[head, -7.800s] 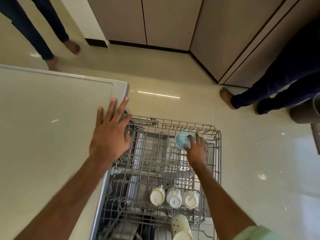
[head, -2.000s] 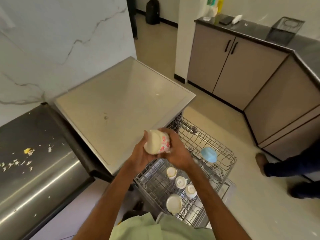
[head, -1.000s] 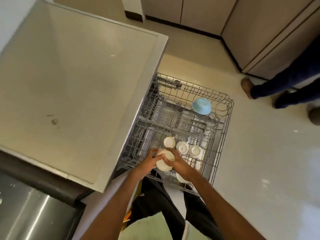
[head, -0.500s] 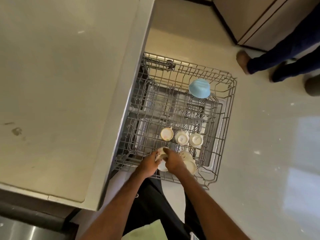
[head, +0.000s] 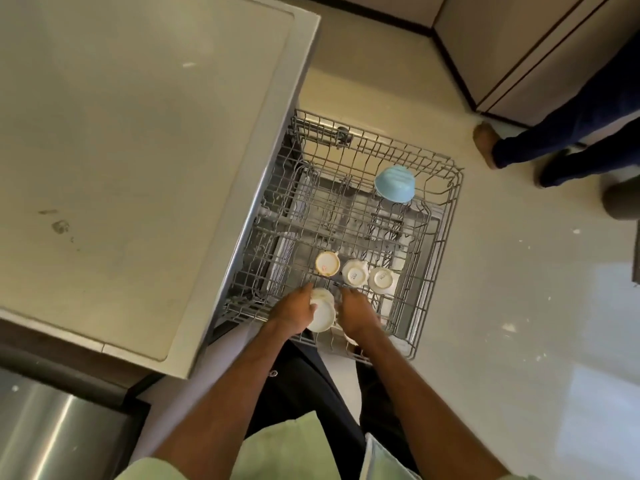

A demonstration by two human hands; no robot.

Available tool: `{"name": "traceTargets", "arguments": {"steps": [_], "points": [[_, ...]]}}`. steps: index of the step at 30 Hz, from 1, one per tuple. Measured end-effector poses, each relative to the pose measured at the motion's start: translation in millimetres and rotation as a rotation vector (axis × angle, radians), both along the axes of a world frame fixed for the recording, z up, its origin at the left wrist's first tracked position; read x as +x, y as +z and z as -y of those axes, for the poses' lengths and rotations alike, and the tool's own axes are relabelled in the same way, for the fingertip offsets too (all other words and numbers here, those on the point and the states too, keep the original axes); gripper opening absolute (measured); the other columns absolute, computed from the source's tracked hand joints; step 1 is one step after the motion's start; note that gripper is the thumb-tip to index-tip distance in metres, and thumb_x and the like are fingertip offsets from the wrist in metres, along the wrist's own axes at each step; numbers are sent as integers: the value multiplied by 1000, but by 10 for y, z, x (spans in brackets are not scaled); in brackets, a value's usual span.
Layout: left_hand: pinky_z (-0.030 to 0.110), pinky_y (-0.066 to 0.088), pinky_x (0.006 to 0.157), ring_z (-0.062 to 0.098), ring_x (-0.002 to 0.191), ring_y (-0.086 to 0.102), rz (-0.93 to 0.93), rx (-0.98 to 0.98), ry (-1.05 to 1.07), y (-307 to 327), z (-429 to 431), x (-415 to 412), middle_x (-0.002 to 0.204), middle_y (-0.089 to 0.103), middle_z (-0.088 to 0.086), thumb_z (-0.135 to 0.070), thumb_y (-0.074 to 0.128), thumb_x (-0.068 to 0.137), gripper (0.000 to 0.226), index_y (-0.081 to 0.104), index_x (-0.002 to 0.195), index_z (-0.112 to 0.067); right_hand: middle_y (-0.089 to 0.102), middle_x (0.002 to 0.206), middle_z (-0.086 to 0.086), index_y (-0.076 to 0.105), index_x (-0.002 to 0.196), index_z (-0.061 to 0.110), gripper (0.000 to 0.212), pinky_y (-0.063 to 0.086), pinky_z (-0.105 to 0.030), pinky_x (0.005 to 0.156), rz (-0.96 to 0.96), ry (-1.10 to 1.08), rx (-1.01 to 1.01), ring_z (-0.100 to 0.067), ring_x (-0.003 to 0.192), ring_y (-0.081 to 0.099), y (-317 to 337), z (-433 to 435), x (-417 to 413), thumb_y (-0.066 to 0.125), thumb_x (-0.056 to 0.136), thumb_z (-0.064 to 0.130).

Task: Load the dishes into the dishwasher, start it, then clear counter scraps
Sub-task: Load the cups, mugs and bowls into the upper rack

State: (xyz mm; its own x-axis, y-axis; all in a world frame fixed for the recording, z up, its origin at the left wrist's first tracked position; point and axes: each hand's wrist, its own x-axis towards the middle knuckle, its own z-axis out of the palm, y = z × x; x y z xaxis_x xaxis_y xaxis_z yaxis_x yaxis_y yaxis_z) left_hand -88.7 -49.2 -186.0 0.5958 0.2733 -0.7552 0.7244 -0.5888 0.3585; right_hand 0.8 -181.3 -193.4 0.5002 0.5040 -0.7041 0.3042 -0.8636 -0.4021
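Note:
The dishwasher's grey wire rack [head: 450,209] is pulled out over the floor. My left hand [head: 294,313] grips a white cup [head: 322,313], upside down, at the rack's near edge. My right hand [head: 356,311] hovers just right of it across a narrow gap, its fingers pointing down into the rack and covering most of another white dish [head: 350,340]. Three small white cups [head: 355,273] stand upside down in a row just beyond my hands. A light blue bowl [head: 394,183] lies tilted at the rack's far right.
The beige dishwasher top [head: 138,150] fills the left. A steel surface [head: 52,427] shows at the bottom left. Someone's legs in dark trousers [head: 571,147] stand at the right by the cabinets [head: 519,46]. A dark round object [head: 623,199] sits at the right edge.
Both hands carried the white cup down from chest height into the rack's near edge. My right hand has since come off the cup, while my left keeps its grip.

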Motion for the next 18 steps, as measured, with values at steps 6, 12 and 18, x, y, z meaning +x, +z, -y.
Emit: {"name": "traceTargets", "arguments": {"steps": [6, 12, 18], "points": [[44, 53, 90, 27, 110, 62, 91, 97, 151, 493, -31, 61, 128, 61, 10, -25, 50, 100, 38, 45, 137, -17, 60, 128, -16, 53, 133, 9, 40, 53, -43, 90, 57, 138, 21, -36, 116, 59, 455, -91, 314, 54, 93, 11], [39, 47, 99, 29, 124, 56, 312, 243, 393, 1320, -137, 1, 139, 57, 7, -25, 47, 101, 39, 51, 140, -17, 58, 130, -11, 49, 137, 16, 37, 51, -41, 92, 128, 314, 376, -32, 116, 59, 1463, -798, 288, 49, 99, 19], [40, 47, 94, 31, 112, 62, 518, 514, 831, 2324, -191, -767, 124, 64, 10, -23, 61, 91, 43, 52, 132, -12, 58, 135, -9, 56, 134, 15, 50, 39, -34, 106, 127, 585, 776, -28, 125, 53, 2379, -1546, -603, 47, 90, -5]]}}
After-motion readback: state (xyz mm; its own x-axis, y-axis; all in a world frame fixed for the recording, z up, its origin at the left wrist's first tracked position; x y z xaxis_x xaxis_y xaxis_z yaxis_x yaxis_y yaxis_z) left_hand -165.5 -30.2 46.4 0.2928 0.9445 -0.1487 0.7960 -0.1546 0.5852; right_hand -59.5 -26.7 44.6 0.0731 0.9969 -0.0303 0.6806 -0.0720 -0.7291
